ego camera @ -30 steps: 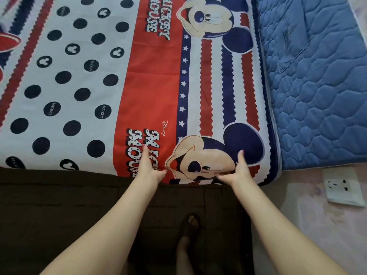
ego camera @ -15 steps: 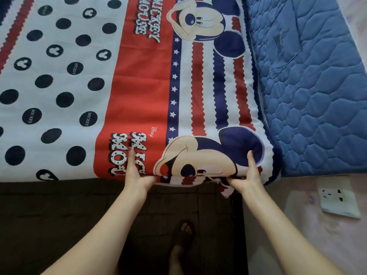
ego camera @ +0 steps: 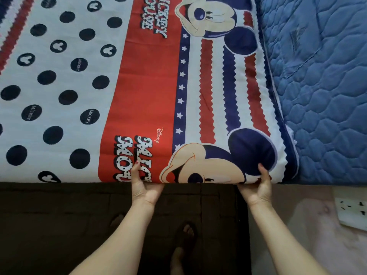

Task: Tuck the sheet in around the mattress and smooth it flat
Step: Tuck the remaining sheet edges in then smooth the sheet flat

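Loose corner now tucked; both hands (ego camera: 200, 187) grip the sheet (ego camera: 143, 96) edge, fingers hidden underneath.

One sheet (ego camera: 139, 80), one blue mattress (ego camera: 325, 86), two hands, one wall socket (ego camera: 352, 210).

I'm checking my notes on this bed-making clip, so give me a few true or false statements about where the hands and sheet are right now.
1. Both hands grip the sheet at the mattress's near edge. True: left hand, right hand.
2. The sheet is plain white. False: it has dots, stripes and cartoon print.
3. A blue quilted mattress lies bare to the right. True.
4. The left hand rests on the blue quilting. False: it holds the red lettered band.
5. A wall socket shows at lower right. True.
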